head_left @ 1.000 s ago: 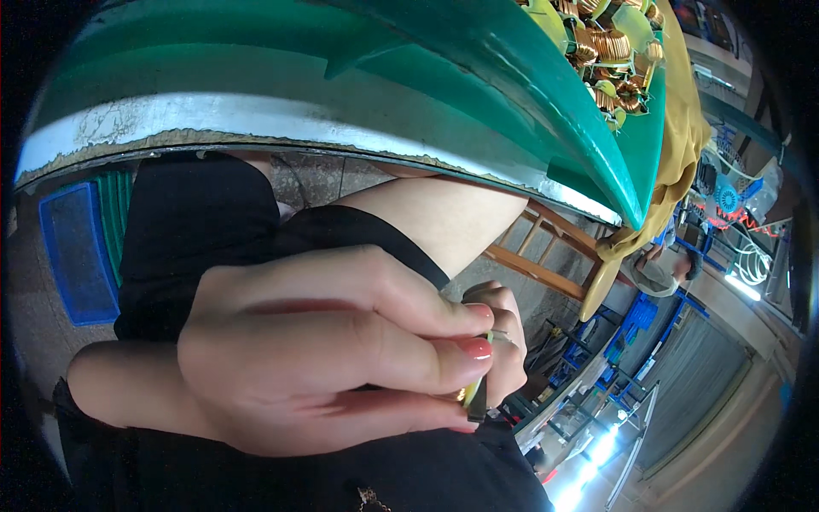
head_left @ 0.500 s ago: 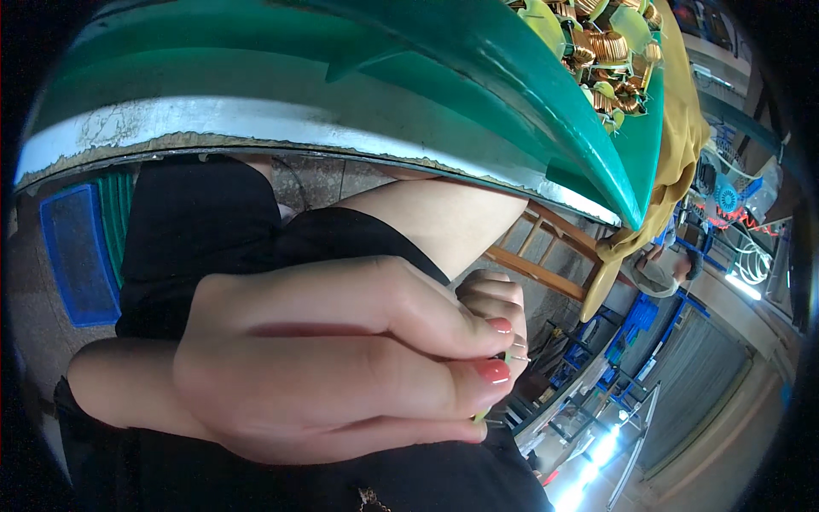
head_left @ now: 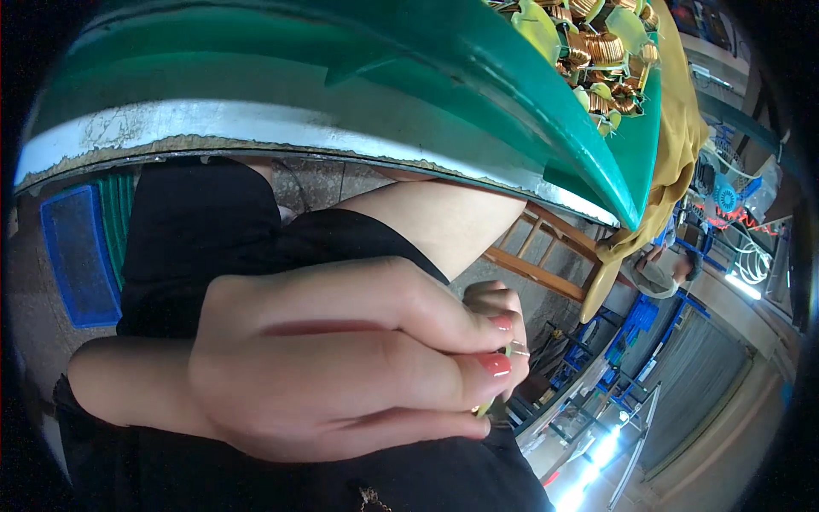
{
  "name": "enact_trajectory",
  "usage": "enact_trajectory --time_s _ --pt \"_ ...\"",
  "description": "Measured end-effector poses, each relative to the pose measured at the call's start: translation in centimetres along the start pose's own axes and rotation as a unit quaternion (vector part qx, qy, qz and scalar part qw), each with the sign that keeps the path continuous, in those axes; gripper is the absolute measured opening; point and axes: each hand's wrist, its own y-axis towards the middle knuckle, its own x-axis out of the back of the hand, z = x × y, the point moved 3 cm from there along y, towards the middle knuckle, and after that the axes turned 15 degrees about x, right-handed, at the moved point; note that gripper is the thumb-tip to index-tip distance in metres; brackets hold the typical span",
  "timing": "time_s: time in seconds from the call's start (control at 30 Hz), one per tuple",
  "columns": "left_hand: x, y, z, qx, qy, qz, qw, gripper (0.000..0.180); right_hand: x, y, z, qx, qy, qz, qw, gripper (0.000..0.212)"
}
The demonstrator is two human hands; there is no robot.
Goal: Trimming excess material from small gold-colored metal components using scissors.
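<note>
My left hand [head_left: 341, 367] reaches across in front of my lap, its red-nailed fingers pinched together. At its fingertips shows a sliver of a small yellow-green part [head_left: 485, 408] with thin metal leads. The rest of that part is covered by the fingers; its colour and leads resemble the copper-wound coils [head_left: 606, 49] in the bin. Behind the left fingertips my right hand [head_left: 495, 300] is curled against the same part, mostly hidden by the left.
A green plastic bin [head_left: 589, 149] holding several coils stands on the worn-edged table [head_left: 256, 128]. Below sits a blue crate [head_left: 81, 256]. A wooden stool or chair [head_left: 546, 273] and yellow cloth [head_left: 678, 154] are at the right. Farther off, a person [head_left: 657, 275] is near shelving.
My left hand has shifted slightly right, and my right fingers have moved a little right and down behind it. Both hands stay at the small part.
</note>
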Motion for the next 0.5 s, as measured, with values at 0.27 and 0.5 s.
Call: enact_trajectory --time_s 0.27,0.5 --pt "2.9 0.5 -4.0 0.015 0.021 0.028 0.999 0.044 -0.3 -1.3 -1.4 -0.12 0.192 -0.225 0.948 0.052" --pt "5.2 3.1 -11.5 0.136 -0.054 -0.036 0.989 0.039 -1.4 0.3 -0.9 -0.094 0.183 -0.15 0.967 0.047"
